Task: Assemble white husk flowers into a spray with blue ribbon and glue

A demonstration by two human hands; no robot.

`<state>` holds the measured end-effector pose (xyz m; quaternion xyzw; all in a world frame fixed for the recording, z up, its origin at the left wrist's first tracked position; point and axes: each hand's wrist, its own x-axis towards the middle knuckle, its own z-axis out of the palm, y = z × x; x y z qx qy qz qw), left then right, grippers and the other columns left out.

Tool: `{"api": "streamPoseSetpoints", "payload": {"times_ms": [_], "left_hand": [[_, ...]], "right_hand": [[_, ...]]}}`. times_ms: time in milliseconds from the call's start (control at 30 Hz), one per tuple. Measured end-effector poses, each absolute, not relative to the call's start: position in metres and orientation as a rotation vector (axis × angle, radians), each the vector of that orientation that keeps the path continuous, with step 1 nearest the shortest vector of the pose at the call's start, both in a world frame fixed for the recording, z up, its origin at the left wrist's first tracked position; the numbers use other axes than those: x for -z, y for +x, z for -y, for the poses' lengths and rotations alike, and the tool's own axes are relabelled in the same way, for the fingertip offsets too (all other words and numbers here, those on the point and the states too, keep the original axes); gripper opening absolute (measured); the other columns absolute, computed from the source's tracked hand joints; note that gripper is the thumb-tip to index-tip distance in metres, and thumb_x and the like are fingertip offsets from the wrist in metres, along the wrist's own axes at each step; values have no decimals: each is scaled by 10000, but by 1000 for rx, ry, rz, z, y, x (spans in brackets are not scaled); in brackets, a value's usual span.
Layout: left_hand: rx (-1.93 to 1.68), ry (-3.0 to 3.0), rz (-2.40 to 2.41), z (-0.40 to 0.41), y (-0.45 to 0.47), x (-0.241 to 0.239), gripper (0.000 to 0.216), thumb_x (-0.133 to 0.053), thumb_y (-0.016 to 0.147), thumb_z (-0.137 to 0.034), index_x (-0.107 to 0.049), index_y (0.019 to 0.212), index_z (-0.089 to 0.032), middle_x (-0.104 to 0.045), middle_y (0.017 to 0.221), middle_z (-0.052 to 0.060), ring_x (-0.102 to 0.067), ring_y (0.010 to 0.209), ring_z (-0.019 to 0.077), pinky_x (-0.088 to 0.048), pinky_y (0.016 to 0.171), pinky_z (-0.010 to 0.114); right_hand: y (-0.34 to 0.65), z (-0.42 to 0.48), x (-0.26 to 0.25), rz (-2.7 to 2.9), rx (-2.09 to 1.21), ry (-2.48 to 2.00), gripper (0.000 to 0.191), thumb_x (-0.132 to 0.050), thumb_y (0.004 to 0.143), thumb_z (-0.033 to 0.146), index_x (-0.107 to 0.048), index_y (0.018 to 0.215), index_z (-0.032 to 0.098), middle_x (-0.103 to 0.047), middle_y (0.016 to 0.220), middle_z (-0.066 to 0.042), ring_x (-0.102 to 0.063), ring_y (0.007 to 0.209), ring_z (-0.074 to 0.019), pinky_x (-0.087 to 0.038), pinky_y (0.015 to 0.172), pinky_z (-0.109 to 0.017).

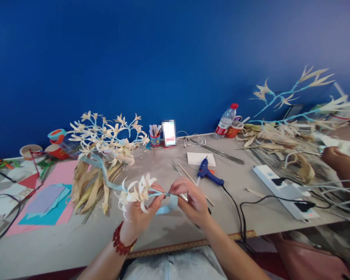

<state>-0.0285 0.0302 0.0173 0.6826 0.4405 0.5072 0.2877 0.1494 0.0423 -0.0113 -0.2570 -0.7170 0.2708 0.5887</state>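
My left hand (142, 212), with a red bead bracelet on its wrist, is closed around the blue-wrapped stem of a cream husk flower spray (141, 190). The blossoms lean to the left over that hand. My right hand (192, 200) pinches light blue tape (171, 204) at the stem's right end. A loop of the tape hangs below the fingers, and a longer strip (103, 171) trails left toward the dried husks. Both hands are close together above the table's front edge.
Finished flower sprays (110, 136) and dried corn husks (91, 186) are at left, beside coloured paper (46, 202). A blue glue gun (208, 173), power strip (282, 194) and cables lie right. A bottle (226, 122) stands behind. Another person's hand (338, 159) is at far right.
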Motion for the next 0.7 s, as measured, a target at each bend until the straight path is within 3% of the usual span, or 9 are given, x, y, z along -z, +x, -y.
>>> {"api": "streamPoseSetpoints", "payload": {"times_ms": [133,433,700], "left_hand": [[-1231,1781,-1118,-32,-32,-17,71,-622,816,-180,-692,826,-188,-709,837,70,-666,846,228,-533,800,356],[-1077,1476,-846,-37,-40,-20,92,-660,808,-245,-707,808,-165,-645,799,66,-604,782,201,-516,697,315],[-900,1525,-705,-42,-51,-26,120,-616,863,-232,-717,847,-170,-640,764,47,-567,752,165,-458,704,278]], "right_hand": [[153,-47,13,1656,-766,-563,56,-582,899,257,-625,887,222,-658,889,-72,-631,843,-209,-495,763,-375],[144,-46,9,1319,-1499,-443,202,-678,844,354,-570,816,186,-646,864,-55,-613,773,-162,-490,665,-283],[139,-44,9,1165,-1707,-366,199,-745,794,299,-599,785,164,-694,872,-65,-639,771,-147,-491,680,-261]]}}
